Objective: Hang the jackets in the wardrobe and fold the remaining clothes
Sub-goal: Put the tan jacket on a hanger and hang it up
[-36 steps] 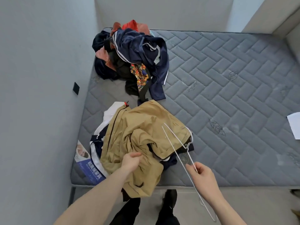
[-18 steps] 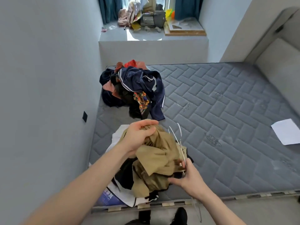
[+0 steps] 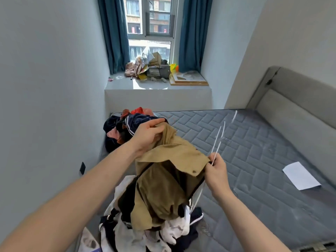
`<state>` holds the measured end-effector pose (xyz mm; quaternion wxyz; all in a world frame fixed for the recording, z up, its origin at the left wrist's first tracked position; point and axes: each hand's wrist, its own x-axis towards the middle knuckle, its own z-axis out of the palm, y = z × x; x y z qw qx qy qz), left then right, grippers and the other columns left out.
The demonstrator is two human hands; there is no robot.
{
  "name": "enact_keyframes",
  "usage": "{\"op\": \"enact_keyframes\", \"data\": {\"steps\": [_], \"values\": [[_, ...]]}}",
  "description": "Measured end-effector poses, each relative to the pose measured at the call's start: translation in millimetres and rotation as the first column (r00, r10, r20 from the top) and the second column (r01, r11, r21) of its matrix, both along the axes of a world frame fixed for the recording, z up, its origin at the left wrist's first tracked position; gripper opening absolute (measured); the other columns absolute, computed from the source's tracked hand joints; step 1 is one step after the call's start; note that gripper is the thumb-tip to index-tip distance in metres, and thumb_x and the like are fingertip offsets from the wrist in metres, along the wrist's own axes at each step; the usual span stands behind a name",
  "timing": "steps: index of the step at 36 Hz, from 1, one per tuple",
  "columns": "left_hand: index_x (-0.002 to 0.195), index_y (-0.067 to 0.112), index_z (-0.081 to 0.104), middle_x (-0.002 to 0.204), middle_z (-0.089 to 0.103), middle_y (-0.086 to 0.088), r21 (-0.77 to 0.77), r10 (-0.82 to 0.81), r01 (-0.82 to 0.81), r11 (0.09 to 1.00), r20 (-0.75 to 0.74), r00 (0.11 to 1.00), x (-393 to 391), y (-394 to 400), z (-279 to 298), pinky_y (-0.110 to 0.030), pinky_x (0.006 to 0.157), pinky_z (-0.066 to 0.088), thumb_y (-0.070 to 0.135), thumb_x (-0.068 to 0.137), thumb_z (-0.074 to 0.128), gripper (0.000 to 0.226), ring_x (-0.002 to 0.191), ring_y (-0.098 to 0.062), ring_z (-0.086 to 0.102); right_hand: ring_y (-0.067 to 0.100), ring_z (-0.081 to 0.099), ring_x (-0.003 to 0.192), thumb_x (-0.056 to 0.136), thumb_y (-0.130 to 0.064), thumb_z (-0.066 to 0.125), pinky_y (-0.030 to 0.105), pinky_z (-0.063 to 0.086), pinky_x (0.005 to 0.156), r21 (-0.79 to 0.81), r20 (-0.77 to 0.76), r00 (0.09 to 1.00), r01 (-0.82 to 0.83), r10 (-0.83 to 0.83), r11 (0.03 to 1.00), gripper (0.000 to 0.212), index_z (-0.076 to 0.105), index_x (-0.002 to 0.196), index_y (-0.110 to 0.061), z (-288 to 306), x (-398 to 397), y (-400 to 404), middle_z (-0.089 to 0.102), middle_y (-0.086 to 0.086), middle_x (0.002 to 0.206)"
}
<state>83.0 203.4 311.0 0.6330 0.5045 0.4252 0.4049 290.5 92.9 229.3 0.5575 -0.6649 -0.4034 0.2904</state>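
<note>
Partly, tan jacket (image 3: 163,179) hides white hanger (image 3: 219,137); both hands grip.

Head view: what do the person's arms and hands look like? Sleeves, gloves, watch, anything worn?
Both forearms are bare as far as the frame shows, with no sleeve cuff in view. The left hand and right hand are bare too: no gloves, and no rings, watch or wristband can be seen. No markings or tape show on either arm.
</note>
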Motion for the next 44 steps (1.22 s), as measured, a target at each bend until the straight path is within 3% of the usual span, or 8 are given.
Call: {"op": "enact_keyframes", "data": {"steps": [7,12,15,18,24,33,39,44], "values": [[0.141,0.008,0.053,0.118,0.061,-0.008,-0.043,-0.209,0.209,0.977,-0.38,0.901,-31,-24,-68,-0.021,0.069,0.048,-0.018,0.086,0.053,0.061,0.093,-0.014,0.06,0.004,0.028,0.054,0.086,-0.004,0.061,0.018,0.028,0.049,0.029,0.105,0.983,-0.155,0.151,0.988,0.038,0.032,0.07,-0.023,38,-7,13,0.03,-0.016,0.058],[0.118,0.043,0.045,0.121,0.059,0.014,-0.119,-0.412,0.437,0.892,-0.614,0.673,-46,-78,-147,-0.02,0.08,0.054,0.011,0.073,0.068,0.06,0.1,0.002,0.063,0.004,0.03,0.054,0.09,-0.007,0.056,0.018,0.03,0.051,-0.015,0.135,0.971,-0.198,0.198,0.98,0.032,0.034,0.072,-0.023,43,-16,12,0.032,-0.016,0.058],[0.122,0.041,0.05,0.113,0.068,0.026,-0.137,-0.433,0.44,0.887,-0.576,0.694,-42,-97,-187,-0.009,0.086,0.049,0.015,0.075,0.071,0.058,0.104,0.01,0.063,0.006,0.032,0.056,0.09,-0.007,0.055,0.025,0.03,0.056,-0.034,0.107,0.973,-0.202,0.205,0.979,0.032,0.034,0.071,-0.023,49,-18,12,0.033,-0.013,0.059],[0.106,0.03,0.065,0.109,0.073,0.012,-0.014,-0.304,0.378,0.926,-0.623,0.721,-38,-98,-206,-0.024,0.099,0.05,0.018,0.086,0.072,0.025,0.109,-0.007,0.066,0.005,0.03,0.055,0.089,-0.003,0.054,0.023,0.029,0.054,-0.015,0.097,0.979,-0.179,0.18,0.984,0.038,0.031,0.067,-0.024,53,-12,10,0.032,-0.015,0.058],[0.094,0.035,0.071,0.088,0.067,0.018,0.106,-0.135,0.309,0.945,-0.733,0.666,-64,-53,-178,-0.017,0.086,0.048,0.032,0.093,0.07,0.003,0.094,-0.007,0.062,0.003,0.029,0.05,0.089,-0.005,0.058,0.025,0.03,0.054,-0.089,0.213,0.974,-0.063,0.08,0.994,0.039,0.031,0.068,-0.022,48,39,-8,0.031,-0.014,0.056],[0.06,0.013,0.046,0.057,0.045,0.0,0.411,0.065,0.289,0.865,-0.661,0.747,-57,-1,-55,-0.035,0.061,0.039,0.028,0.082,0.064,0.032,0.057,-0.009,0.041,0.024,0.052,0.07,0.084,-0.013,0.069,0.037,0.038,0.066,-0.418,0.315,0.948,0.09,0.051,0.904,0.026,0.044,0.076,-0.012,7,68,-40,0.054,0.005,0.073],[0.056,0.01,0.036,0.056,0.031,0.002,0.569,0.075,0.334,0.751,-0.576,0.814,-9,-4,7,-0.034,0.058,0.031,0.019,0.081,0.07,0.043,0.056,-0.01,0.029,-0.016,0.053,0.108,0.065,-0.029,0.086,0.026,0.045,0.082,-0.275,0.298,0.93,-0.13,0.213,0.953,0.05,0.046,0.092,-0.017,14,21,-36,0.057,-0.031,0.117],[0.06,0.005,0.041,0.06,0.044,-0.014,0.641,0.141,0.356,0.68,-0.591,0.794,21,-11,27,-0.048,0.061,0.043,0.017,0.077,0.067,0.034,0.057,-0.022,0.036,-0.004,0.064,0.083,0.057,-0.045,0.09,0.02,0.05,0.073,-0.207,0.277,0.913,-0.248,0.3,0.946,0.066,0.041,0.093,-0.018,25,-17,-23,0.065,-0.029,0.117]]}}
